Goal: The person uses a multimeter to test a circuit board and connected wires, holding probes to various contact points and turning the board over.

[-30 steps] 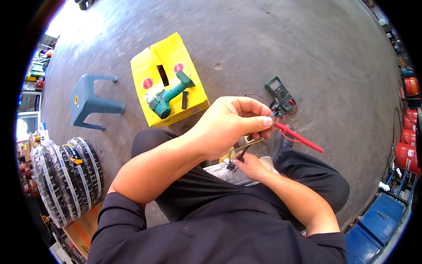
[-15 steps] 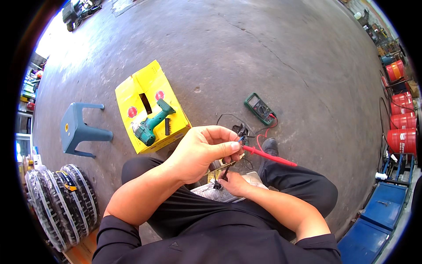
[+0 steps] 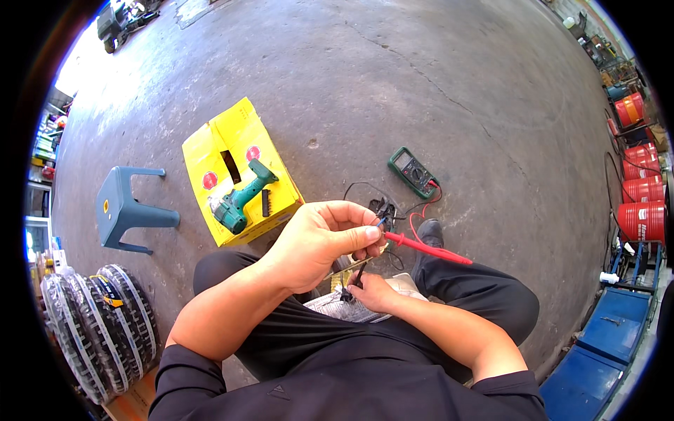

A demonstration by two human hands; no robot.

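Observation:
My left hand (image 3: 323,242) pinches the metal end of a red probe (image 3: 428,247) beside a thin blue wire (image 3: 381,222). Below it, my right hand (image 3: 373,293) grips a black cable (image 3: 359,276) over a silvery padded object (image 3: 330,306) in my lap, with a thin board partly hidden by my hands. A green multimeter (image 3: 413,170) lies on the floor beyond, its red lead running toward me, beside tangled black leads (image 3: 380,208). A green cordless power tool (image 3: 235,203) and a black strip (image 3: 266,202) rest on a yellow carton (image 3: 217,137).
A blue plastic stool (image 3: 123,203) stands left, with wrapped tyres (image 3: 95,330) below it. Red drums (image 3: 640,221) and blue cabinets (image 3: 611,323) line the right side. A dark vehicle (image 3: 116,24) is at the far upper left over the concrete floor (image 3: 491,84).
The view has shifted, bringing more floor into sight; my left hand and the probe now sit lower and further left in the picture. Both grips look the same.

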